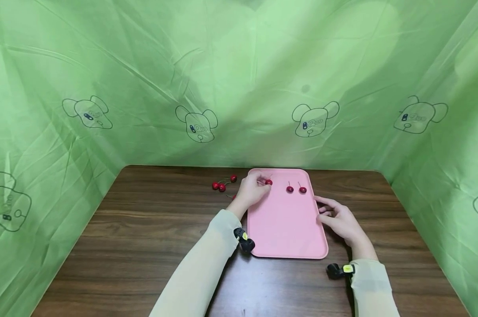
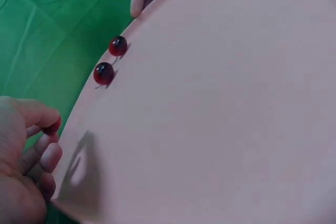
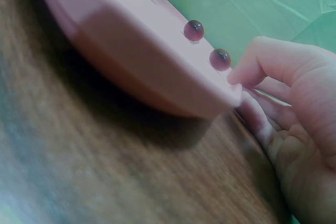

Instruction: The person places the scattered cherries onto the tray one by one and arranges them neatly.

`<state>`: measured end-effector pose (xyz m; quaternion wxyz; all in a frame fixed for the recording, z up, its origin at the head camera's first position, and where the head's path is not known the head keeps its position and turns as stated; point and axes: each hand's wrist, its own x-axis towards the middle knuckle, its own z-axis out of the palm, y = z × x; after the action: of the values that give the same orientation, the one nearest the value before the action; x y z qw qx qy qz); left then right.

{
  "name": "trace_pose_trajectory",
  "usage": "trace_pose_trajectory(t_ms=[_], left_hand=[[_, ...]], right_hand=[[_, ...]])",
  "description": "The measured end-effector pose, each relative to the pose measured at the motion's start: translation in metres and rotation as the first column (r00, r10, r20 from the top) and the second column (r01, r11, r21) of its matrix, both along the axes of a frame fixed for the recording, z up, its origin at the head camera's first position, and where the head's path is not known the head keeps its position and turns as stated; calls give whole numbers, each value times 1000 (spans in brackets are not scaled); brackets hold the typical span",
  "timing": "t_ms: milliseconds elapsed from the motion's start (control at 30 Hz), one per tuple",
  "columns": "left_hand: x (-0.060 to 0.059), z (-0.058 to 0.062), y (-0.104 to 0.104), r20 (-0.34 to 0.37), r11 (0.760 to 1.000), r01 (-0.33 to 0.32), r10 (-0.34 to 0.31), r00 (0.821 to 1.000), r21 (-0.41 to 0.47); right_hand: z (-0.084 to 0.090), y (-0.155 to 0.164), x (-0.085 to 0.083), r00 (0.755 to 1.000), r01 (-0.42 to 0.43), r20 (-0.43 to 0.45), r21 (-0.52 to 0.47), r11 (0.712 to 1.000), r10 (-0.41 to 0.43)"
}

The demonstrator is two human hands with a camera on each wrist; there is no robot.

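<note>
A pink tray (image 1: 286, 229) lies on the dark wooden table (image 1: 144, 237). My left hand (image 1: 254, 188) pinches a red cherry (image 1: 268, 182) over the tray's far left corner; the same cherry (image 2: 51, 126) shows between its fingertips in the left wrist view. Two more cherries (image 1: 289, 189) (image 1: 303, 189) lie on the tray's far part, seen also in the left wrist view (image 2: 117, 46) (image 2: 104, 73) and the right wrist view (image 3: 193, 30) (image 3: 220, 59). My right hand (image 1: 338, 215) rests against the tray's right edge (image 3: 231, 90), fingers loosely bent, holding nothing.
A cluster of three stemmed cherries (image 1: 222, 184) lies on the table left of the tray. Green printed cloth (image 1: 239, 88) walls the table at the back and on both sides.
</note>
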<state>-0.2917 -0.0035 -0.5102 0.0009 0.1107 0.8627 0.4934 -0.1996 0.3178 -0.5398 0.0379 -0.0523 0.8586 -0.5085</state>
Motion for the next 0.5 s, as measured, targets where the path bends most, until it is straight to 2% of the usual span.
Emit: trace_pose_trajectory(t_ms=[233, 367, 500], left_hand=[[1, -4, 12, 2, 1000, 6, -5, 1000, -14], [3, -6, 19, 24, 1000, 23, -24, 999, 18], [3, -11, 25, 31, 1000, 14, -14, 999, 3]], right_hand=[[2, 0, 0, 1000, 1, -2, 5, 1000, -1], [2, -1, 1, 1000, 4, -8, 6, 1000, -4], [2, -3, 1, 1000, -2, -13, 4, 1000, 2]])
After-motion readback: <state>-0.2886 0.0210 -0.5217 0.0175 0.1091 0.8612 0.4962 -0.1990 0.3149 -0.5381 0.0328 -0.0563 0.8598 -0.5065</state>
